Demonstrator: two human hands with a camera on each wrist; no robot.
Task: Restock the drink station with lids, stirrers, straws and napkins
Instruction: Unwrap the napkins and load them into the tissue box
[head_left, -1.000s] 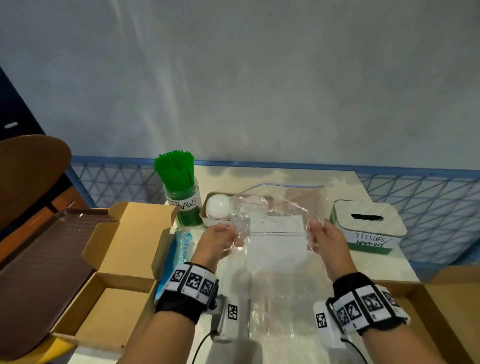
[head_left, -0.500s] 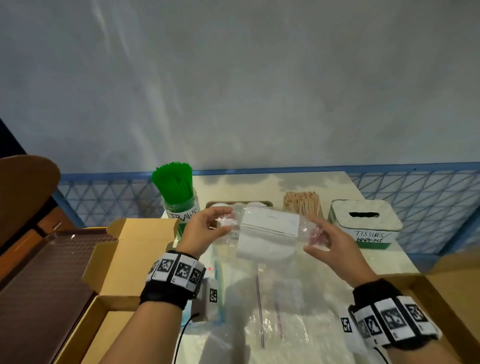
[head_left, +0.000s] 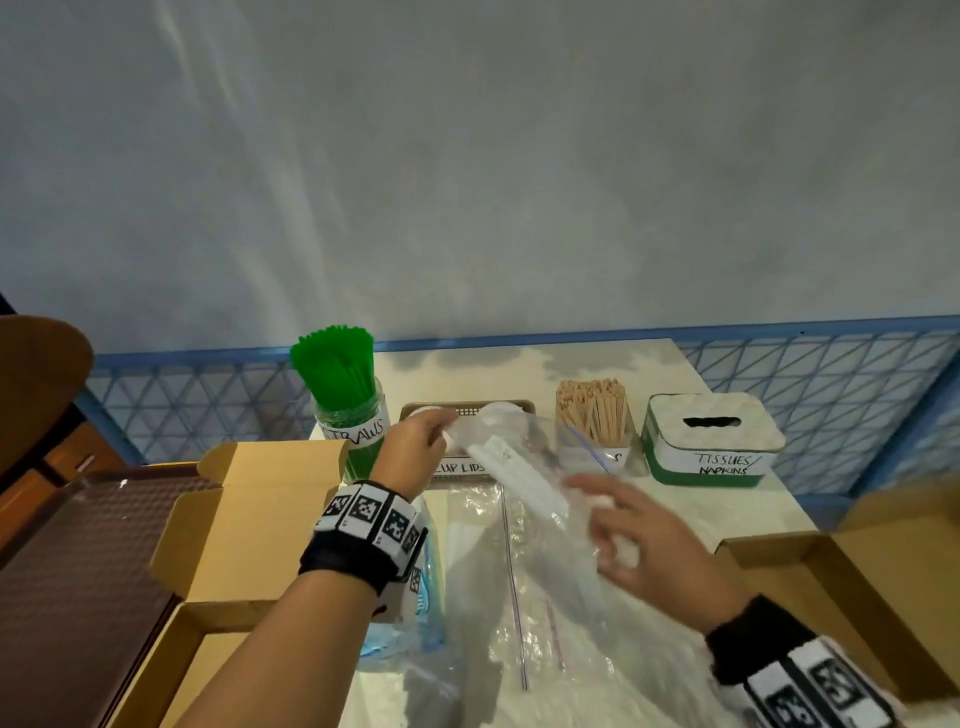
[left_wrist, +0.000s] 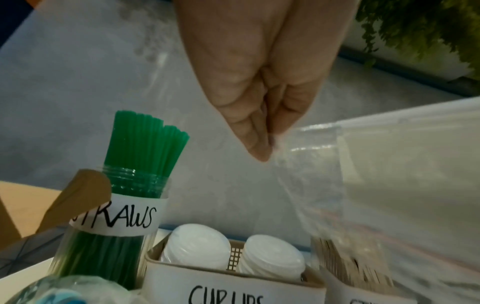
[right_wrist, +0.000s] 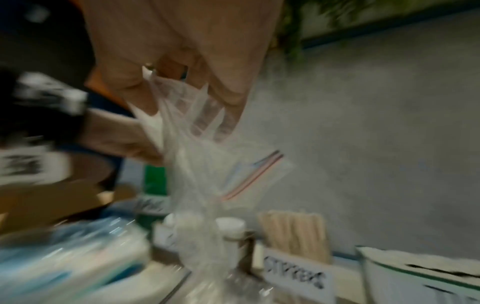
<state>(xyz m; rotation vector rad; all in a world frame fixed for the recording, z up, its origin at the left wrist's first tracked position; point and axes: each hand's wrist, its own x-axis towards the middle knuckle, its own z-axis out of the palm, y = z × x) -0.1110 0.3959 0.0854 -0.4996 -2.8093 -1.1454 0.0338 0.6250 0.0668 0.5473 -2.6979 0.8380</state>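
Note:
A clear zip bag (head_left: 524, 478) with a white label hangs slanted between my hands, over the front of the station. My left hand (head_left: 415, 441) pinches its upper corner (left_wrist: 283, 144) just above the cup lids basket (head_left: 467, 410), which holds white lids (left_wrist: 197, 244). My right hand (head_left: 618, 525) grips the bag's lower end, the film (right_wrist: 202, 168) running out between thumb and fingers; that view is blurred. In a row stand the green straws jar (head_left: 343, 405), the wooden stirrers (head_left: 592, 415) and the tissues/napkins box (head_left: 711, 441).
An open cardboard box (head_left: 249, 519) lies at my left, beside a brown tray (head_left: 78, 571). Another cardboard box (head_left: 857, 571) sits at the right. More clear bags (head_left: 493, 597) and a blue-printed packet (head_left: 421, 597) cover the near table. A blue mesh fence (head_left: 831, 374) runs behind.
The bag, held level and stretched between both hands, now slants. My left hand has moved forward over the lids basket; my right hand has dropped lower and nearer to me.

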